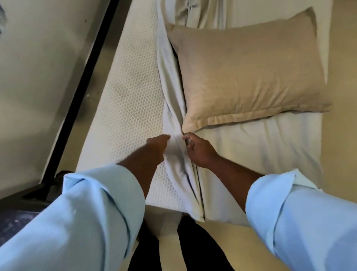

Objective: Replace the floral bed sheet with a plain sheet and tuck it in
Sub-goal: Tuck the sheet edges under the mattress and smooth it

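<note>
At the foot of a bed, a person's right grip (198, 148) pinches a fold of the plain sheet (260, 145) with curled fingers. The left grip (158, 147) meets the same fold from the other side, its fingertips hidden in the cloth, so its hold cannot be told. The sheet covers only the right half of the mattress (126, 96) and is bunched in a long ridge down the middle. The honeycomb-textured left half lies bare. A tan pillow (249, 68) pins the spread side, likely steadying it while the ridge is drawn leftward. The sheet's edge at the bed's foot hangs loose, so tucking seems yet to come.
</note>
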A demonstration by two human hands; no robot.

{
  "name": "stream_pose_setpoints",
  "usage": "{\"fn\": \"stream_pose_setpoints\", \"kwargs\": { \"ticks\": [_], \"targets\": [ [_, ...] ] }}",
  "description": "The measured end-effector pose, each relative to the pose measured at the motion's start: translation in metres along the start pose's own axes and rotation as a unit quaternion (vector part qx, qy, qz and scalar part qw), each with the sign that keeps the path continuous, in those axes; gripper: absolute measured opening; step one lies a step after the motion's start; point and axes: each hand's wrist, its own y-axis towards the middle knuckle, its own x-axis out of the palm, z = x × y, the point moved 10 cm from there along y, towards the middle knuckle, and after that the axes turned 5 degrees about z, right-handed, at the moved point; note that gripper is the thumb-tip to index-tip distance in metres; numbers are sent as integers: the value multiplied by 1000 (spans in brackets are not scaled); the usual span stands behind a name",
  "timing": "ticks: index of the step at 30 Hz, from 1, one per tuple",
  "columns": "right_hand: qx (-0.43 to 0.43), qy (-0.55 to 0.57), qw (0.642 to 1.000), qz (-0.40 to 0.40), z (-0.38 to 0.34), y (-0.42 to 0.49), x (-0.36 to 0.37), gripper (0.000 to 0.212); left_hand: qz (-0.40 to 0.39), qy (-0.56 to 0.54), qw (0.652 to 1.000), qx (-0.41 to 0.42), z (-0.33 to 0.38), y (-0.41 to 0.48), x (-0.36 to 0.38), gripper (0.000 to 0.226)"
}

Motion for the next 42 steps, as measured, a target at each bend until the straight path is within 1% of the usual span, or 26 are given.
{"fn": "stream_pose_setpoints", "kwargs": {
  "ticks": [2,3,6,7,8,10,13,15,19,21,23,24,26,28,29,30,31,32,34,35,36,37,38,40,41,42],
  "targets": [
    [10,2,1000,-3,6,7,6,47,-40,-9,999,-13,-1,13,15,61],
    [17,4,1000,-8,7,8,10,47,-47,-18,999,-18,1,15,18,56],
    [31,23,999,1,5,14,19,47,-51,3,999,1,8,25,20,20],
    [30,28,999,5,4,14,22,47,-59,15,998,8,10,25,22,14],
    [31,32,999,7,2,13,25,47,-58,22,998,15,12,26,21,16],
    [39,38,998,11,1,11,29,50,-70,-1,997,26,16,23,22,17],
    [68,39,997,19,7,9,35,55,-122,-43,990,49,25,13,25,2],
    [79,39,995,39,4,8,37,58,-147,-73,985,45,27,11,22,4],
    [79,27,993,86,-11,14,38,54,-180,-156,971,20,26,17,16,14],
    [81,-17,993,86,-16,17,40,54,-194,-159,968,29,27,19,16,18],
    [110,-76,989,61,-9,23,46,41,-172,-111,976,72,27,24,10,11],
    [139,-87,985,51,-3,24,49,32,-141,-71,982,105,28,27,4,7],
    [179,-91,978,62,7,26,44,24,-82,-22,985,148,28,33,-9,10],
    [173,-57,983,32,5,31,48,22,-70,-41,987,137,21,39,-15,12],
    [168,-16,986,-7,2,31,57,19,-69,-54,988,127,18,42,-17,15],
    [184,70,980,-41,-2,25,68,21,-73,-58,989,114,15,44,-18,16],
    [206,163,963,-57,-7,16,76,26,-82,-63,990,100,12,44,-16,17],
    [237,229,942,-64,-5,9,82,27,-100,-71,989,86,9,42,-12,18],
    [263,283,921,-54,0,6,91,25,-142,-80,985,59,3,38,-1,22],
    [259,285,922,-24,3,8,89,22,-152,-81,984,55,1,36,3,23],
    [239,271,932,25,6,11,82,18,-152,-80,984,54,0,35,5,25],
    [210,241,944,79,9,14,73,11,-142,-79,985,56,0,38,4,27],
    [180,205,954,120,10,15,64,10,-128,-88,986,59,1,41,3,27],
    [116,125,974,146,9,16,57,37,-108,-112,986,57,3,47,-1,26],
    [89,90,981,144,7,16,58,46,-105,-115,986,54,3,48,-2,25],
    [72,54,986,139,7,17,59,49,-107,-118,986,52,3,50,-2,24]
  ]
}}
